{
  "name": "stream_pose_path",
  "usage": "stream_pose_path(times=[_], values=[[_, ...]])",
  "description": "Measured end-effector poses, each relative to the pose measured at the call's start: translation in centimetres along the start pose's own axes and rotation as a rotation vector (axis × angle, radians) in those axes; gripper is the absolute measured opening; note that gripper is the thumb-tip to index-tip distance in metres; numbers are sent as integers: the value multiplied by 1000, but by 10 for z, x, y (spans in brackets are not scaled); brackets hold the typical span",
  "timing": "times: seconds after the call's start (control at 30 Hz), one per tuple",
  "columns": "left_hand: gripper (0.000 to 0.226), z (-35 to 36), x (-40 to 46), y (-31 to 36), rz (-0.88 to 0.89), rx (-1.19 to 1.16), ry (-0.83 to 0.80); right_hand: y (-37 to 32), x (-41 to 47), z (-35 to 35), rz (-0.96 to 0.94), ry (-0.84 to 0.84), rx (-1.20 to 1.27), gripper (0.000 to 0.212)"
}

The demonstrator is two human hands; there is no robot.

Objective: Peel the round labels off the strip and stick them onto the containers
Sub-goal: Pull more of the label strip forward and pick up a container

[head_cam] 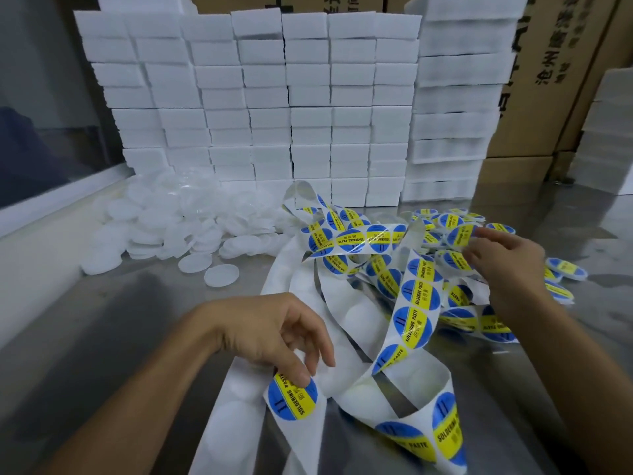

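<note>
Blue round labels (293,398) with yellow bands, white strip (356,389), white foam blocks (267,97)

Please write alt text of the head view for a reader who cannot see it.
The left hand pinches a label strip of blue-yellow round labels, while the right hand holds a labelled container. Unlabelled white containers lie piled left.

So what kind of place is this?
Probably a packing room in a small factory or warehouse: stacked white foam blocks, printed cardboard cartons, and a long strip of "Soldering Paste" labels on a steel table.
</note>
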State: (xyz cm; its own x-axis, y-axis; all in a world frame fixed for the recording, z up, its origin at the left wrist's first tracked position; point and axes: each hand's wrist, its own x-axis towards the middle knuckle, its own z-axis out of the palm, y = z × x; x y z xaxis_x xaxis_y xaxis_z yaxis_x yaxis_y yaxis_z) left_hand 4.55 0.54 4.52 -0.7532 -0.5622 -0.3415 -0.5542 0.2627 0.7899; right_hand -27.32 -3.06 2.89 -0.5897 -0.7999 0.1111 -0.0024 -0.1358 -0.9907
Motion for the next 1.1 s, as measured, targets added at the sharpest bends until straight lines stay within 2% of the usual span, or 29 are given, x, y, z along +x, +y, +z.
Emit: stream_pose_path(times=[0.13,0.2,0.4,0.53,0.63,0.73,0.9,0.97,1.03,1.1], values=[[25,-1,1,0,39,-65,112,2,9,-3,68,-4,-17,37],[24,-2,-1,0,90,-101,219,0,11,-2,69,-16,-89,29],[39,-4,3,0,285,-290,620,-3,10,-5,82,-22,-131,25],[34,-3,13,-2,339,-466,864,-3,-5,1,-87,7,-328,35],[24,-2,20,-6,345,-565,1052,-7,-19,6,-218,10,-435,29],[26,-1,26,-7,318,-608,1186,-10,-37,17,-407,-23,-491,16],[29,5,32,-4,348,-596,1234,-15,-84,43,-754,-183,-378,2],[28,7,32,-1,376,-603,1234,-15,-97,49,-800,-327,-357,16],[28,9,32,2,391,-613,1228,-11,-105,54,-758,-547,-432,41],[31,11,33,6,391,-641,1202,-5,-108,57,-714,-672,-507,53]])
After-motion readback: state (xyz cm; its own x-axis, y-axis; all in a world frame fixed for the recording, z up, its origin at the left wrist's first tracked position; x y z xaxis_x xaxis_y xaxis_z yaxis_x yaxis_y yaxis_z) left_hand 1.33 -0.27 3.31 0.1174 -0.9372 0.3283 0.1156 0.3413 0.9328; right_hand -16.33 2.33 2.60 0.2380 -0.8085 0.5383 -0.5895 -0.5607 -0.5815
